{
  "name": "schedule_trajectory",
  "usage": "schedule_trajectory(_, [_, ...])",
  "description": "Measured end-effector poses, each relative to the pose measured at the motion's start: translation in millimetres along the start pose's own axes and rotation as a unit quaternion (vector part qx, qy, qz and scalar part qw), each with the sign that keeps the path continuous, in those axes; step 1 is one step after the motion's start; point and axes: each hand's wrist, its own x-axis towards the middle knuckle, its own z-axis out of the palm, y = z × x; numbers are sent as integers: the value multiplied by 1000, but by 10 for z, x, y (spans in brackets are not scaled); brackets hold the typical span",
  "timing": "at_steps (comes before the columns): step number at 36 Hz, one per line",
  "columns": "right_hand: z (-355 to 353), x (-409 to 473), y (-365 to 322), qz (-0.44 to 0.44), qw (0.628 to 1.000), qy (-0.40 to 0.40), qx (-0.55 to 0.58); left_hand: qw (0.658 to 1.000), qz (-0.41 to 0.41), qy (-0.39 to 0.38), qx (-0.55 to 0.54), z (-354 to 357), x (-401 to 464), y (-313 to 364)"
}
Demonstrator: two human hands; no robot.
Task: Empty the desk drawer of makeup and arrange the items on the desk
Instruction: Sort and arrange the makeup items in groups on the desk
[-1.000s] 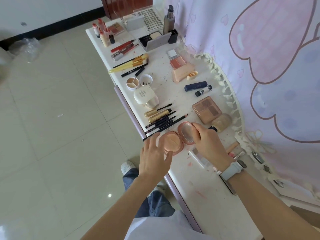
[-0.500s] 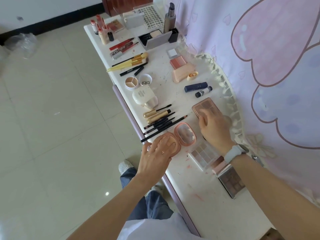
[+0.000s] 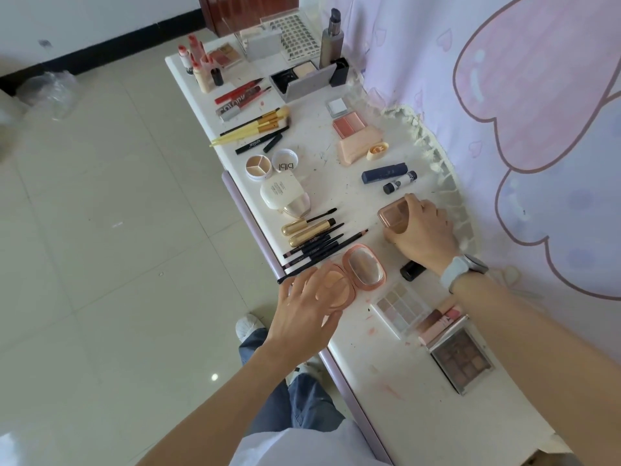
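**Two hands at work on a desk full of makeup**

Both hands are down on the white desk point(image 3: 420, 391). The left hand point(image 3: 307, 311) lies with fingers straight and spread over the powder half of an open peach compact point(image 3: 364, 269), whose mirror lid lies flat beside the fingertips. The right hand point(image 3: 425, 230), with a watch point(image 3: 462, 269) on its wrist, curls its fingers round a brown eyeshadow palette point(image 3: 391, 215) and grips it at the far edge of the desk, near the frilled curtain point(image 3: 504, 112).

Just beyond the left hand lies a row of black pencils point(image 3: 322, 248) and two gold tubes point(image 3: 307, 228). Next to the right wrist sits a small black cap point(image 3: 411, 270). Nearer the person lie a pale eyeshadow palette point(image 3: 398, 306), pink tubes point(image 3: 438, 322) and a dark square palette point(image 3: 462, 359).

Farther up the desk are a white cushion compact point(image 3: 280, 193), a three-part concealer pot point(image 3: 258, 166), a navy tube point(image 3: 384, 172), a peach blush case point(image 3: 354, 136), yellow-handled brushes point(image 3: 255, 126) and a grey open case point(image 3: 304, 80). Small bottles point(image 3: 198, 67) stand at the far corner.
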Motion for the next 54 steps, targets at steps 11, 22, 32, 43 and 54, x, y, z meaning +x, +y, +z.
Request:
schedule_trajectory(11, [-467,-330,-209,-135,955,3,263,832,-273,11,-483,-543,617,269])
schedule_trajectory(22, [-685,-603,-522,-180,937,-64,293,714,-210,-18,-668,-789,811,337])
schedule_trajectory(32, [-694,-436,-374,-139,908,-131,372,702,-254,19,-665,-716,893,308])
schedule_trajectory(43, [-770,-4,-45,-20,950,66,304,724,-364,-42,-584,-503,1514,332])
schedule_trajectory(54, [-672,275,162,33,983,109,147,849,-338,-192,-358,-267,2032,438])
